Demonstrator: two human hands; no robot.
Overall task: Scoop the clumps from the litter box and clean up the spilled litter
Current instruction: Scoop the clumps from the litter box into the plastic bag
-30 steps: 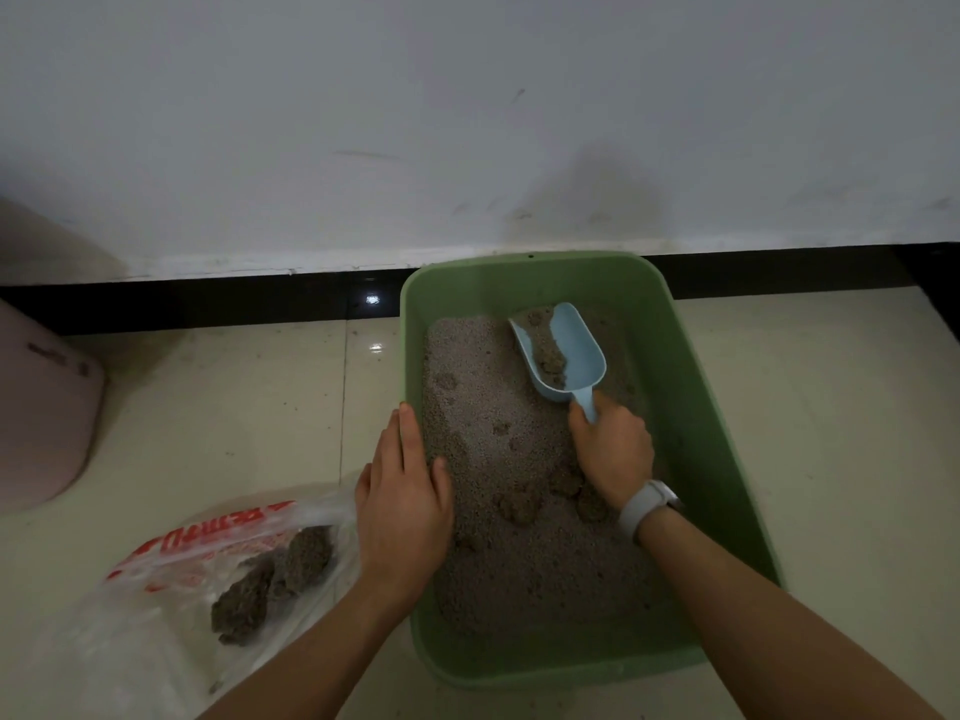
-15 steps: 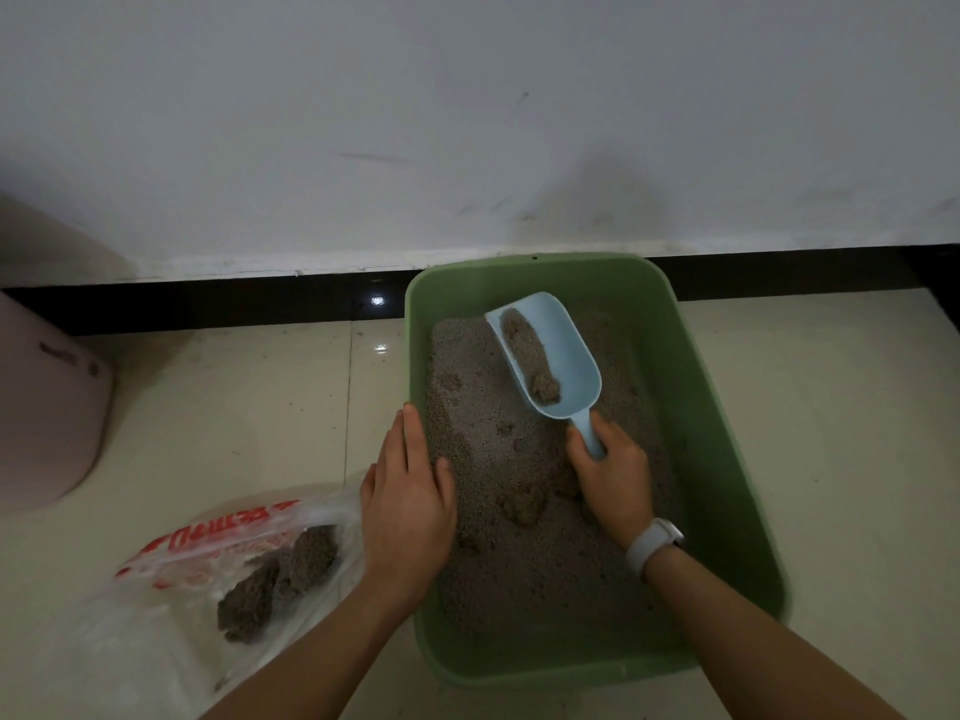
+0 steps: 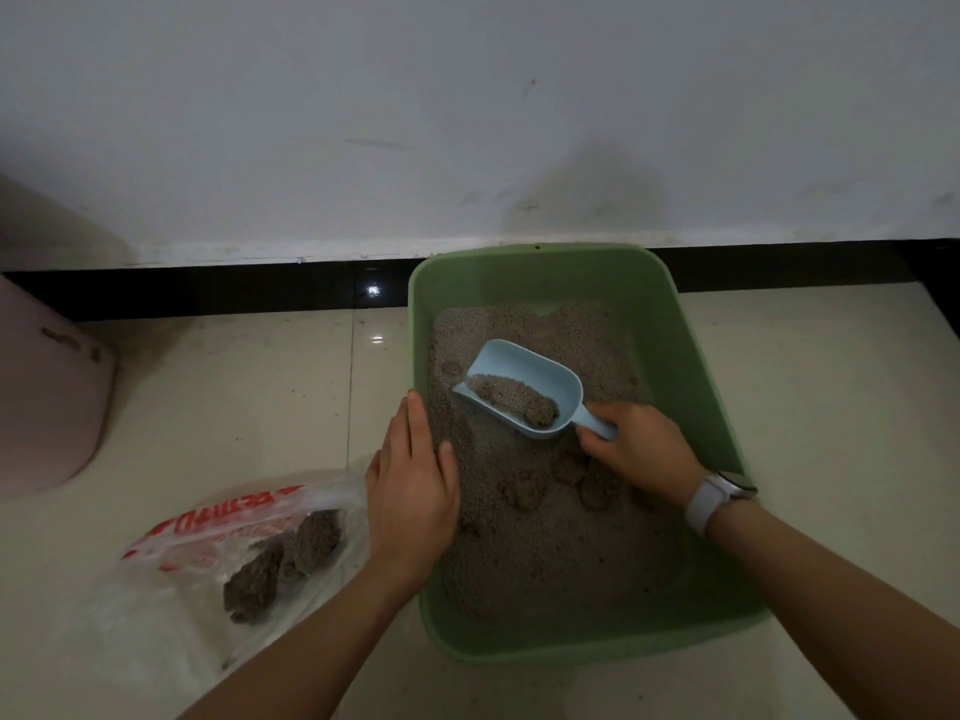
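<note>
Both forearms are bare, with no sleeves showing. The right wrist wears a watch [image 3: 719,496] on a pale band (its case looks rounded and grey, the face turned partly away). The left hand [image 3: 413,493] wears nothing.

A home: a green litter box [image 3: 696,356] on tiled floor [image 3: 249,397] against a white wall [image 3: 467,122].

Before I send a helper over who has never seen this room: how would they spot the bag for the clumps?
Find the green litter box against the wall. On the floor to its left, beside the left hand, lies a crumpled plastic bag. It is clear with red print and already holds dark clumps.
</note>
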